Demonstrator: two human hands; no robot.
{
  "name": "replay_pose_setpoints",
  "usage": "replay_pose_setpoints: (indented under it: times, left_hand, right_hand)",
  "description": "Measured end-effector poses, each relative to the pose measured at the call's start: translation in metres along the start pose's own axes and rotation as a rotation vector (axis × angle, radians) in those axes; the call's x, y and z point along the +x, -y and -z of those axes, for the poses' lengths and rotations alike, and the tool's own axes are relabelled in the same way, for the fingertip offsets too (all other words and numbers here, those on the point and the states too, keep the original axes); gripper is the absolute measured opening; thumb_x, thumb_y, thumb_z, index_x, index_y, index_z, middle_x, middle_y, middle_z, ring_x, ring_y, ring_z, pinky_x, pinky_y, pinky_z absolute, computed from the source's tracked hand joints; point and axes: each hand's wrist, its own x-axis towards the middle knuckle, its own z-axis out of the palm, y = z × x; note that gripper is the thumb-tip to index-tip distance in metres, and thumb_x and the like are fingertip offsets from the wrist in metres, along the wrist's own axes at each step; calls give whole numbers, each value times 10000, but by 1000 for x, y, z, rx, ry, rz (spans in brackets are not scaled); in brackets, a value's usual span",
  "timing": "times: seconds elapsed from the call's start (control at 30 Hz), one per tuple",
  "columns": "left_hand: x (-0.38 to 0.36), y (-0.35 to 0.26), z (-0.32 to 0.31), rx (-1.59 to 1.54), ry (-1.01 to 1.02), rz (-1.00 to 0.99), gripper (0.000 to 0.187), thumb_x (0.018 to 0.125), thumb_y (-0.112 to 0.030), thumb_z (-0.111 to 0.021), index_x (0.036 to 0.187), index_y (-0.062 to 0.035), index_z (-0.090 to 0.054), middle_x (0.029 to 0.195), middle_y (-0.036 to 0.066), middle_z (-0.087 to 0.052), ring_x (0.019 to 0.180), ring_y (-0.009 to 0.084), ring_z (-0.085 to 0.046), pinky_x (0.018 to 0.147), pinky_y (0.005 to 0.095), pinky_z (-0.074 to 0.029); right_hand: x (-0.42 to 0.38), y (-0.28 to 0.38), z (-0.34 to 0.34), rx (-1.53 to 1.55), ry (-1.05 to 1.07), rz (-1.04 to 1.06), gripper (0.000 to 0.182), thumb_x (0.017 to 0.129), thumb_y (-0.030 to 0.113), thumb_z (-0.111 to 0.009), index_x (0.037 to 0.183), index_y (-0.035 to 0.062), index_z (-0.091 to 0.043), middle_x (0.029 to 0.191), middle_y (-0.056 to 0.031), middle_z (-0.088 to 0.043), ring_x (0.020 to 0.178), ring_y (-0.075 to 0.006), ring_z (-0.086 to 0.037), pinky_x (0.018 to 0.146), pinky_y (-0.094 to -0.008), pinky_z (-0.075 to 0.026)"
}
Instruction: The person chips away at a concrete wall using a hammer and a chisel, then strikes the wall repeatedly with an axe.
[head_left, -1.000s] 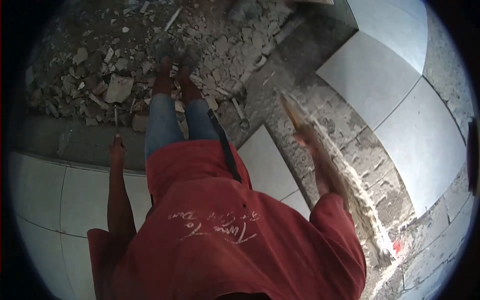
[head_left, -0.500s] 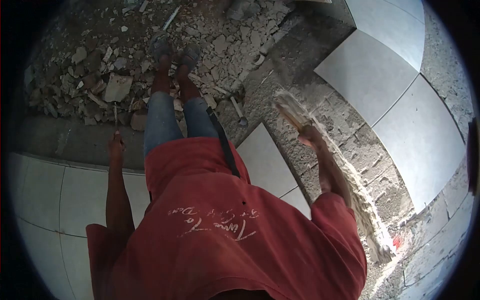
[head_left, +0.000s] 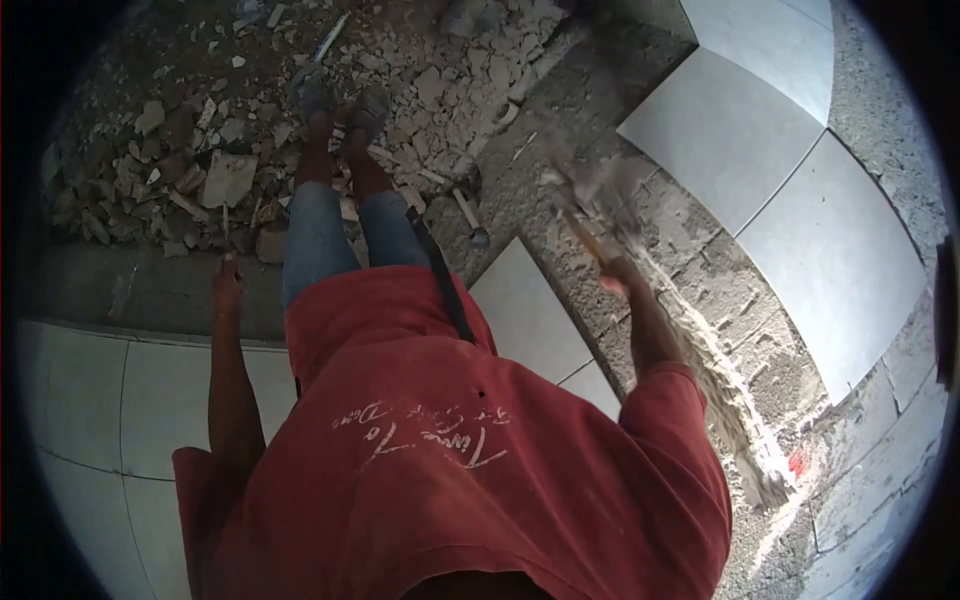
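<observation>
My right hand (head_left: 622, 279) is closed around the light wooden handle (head_left: 587, 240) of a tool. The far end of that tool is blurred by motion and dust, so I cannot tell its kind. It lies over the upper end of a rough, pale groove (head_left: 715, 345) in the masonry. On the other side, my left hand (head_left: 228, 277) is lowered in front of the rubble, fingers closed on a thin, narrow tool (head_left: 225, 220). The tip of this tool overlaps a flat, pale chunk (head_left: 230, 179) in the view.
Broken rubble (head_left: 440, 90) surrounds my feet. A short pipe-like piece (head_left: 468, 212) lies near my leg. Large pale tiles (head_left: 830, 250) line the right side, with more floor tiles (head_left: 165, 405) at lower left. Grey dust (head_left: 610, 180) hangs past the right-hand tool.
The dust beyond the right-hand tool looks thicker. My right hand and its tool have shifted slightly, and the whole view has moved a little. Both hands keep their holds.
</observation>
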Motion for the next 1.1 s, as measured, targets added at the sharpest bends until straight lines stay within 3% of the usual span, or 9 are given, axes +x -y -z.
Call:
replay_pose_setpoints:
  times: [0.17,0.4,0.6,0.7,0.77,0.87,0.93,1.0,1.1]
  left_hand:
    - [-2,5,8,-5,19,-51,254,887,-346,-447,893,-105,-528,619,-21,-379,490,72,-357,443,247,-305]
    - [2,-14,7,-40,-28,-64,258,888,-350,-448,768,-122,-469,584,-24,-371,468,74,-344,442,262,-304]
    - [5,14,2,32,-7,-33,305,879,-381,-464,744,-108,-454,546,-5,-381,448,97,-378,429,270,-313]
    - [2,21,3,11,2,-48,334,877,-403,-465,734,-102,-449,553,-1,-383,456,106,-374,440,284,-322]
    - [6,34,5,-25,-33,-13,338,876,-402,-467,723,-102,-446,557,3,-377,455,111,-368,439,286,-320]
    - [26,29,15,35,-35,-48,339,875,-398,-473,706,-105,-442,566,5,-361,458,115,-352,444,285,-311]
    - [20,11,13,112,-14,-118,336,874,-394,-476,701,-109,-442,570,4,-350,462,114,-342,449,282,-305]
    - [3,-29,12,-38,-58,-74,327,876,-396,-481,706,-119,-452,577,-9,-335,479,105,-327,469,273,-298]
    - [5,-43,11,-41,-55,-37,316,882,-400,-480,743,-117,-456,604,-16,-342,504,101,-324,477,277,-278]
  right_hand:
    - [-86,97,82,229,-193,191,262,682,120,-543,897,-24,-584,860,-211,-616,800,-309,-617,691,-405,-469]
    - [-96,146,71,161,-503,730,377,671,201,-617,986,16,-523,817,-236,-588,789,-377,-583,707,-419,-470]
    - [-31,-18,7,30,-89,-12,296,692,98,-541,973,6,-561,760,-167,-619,722,-290,-618,628,-373,-479]
    - [-56,-15,8,623,73,118,304,706,102,-550,995,10,-561,745,-161,-616,723,-249,-613,615,-343,-479]
    - [-74,32,19,169,103,123,430,691,63,-536,1118,20,-509,850,-203,-615,792,-287,-616,680,-355,-480]
    - [-81,133,41,323,-410,637,448,764,174,-565,1168,29,-438,891,-194,-605,792,-274,-600,686,-365,-473]
    - [-92,223,94,527,-360,745,421,741,169,-537,1125,13,-460,891,-214,-593,803,-327,-574,714,-389,-441]
    - [-113,274,135,658,-385,872,367,663,128,-564,1003,6,-495,809,-164,-564,743,-261,-555,660,-357,-435]
    - [-134,270,145,814,-120,982,359,647,118,-571,977,0,-490,814,-126,-549,759,-208,-559,648,-325,-437]
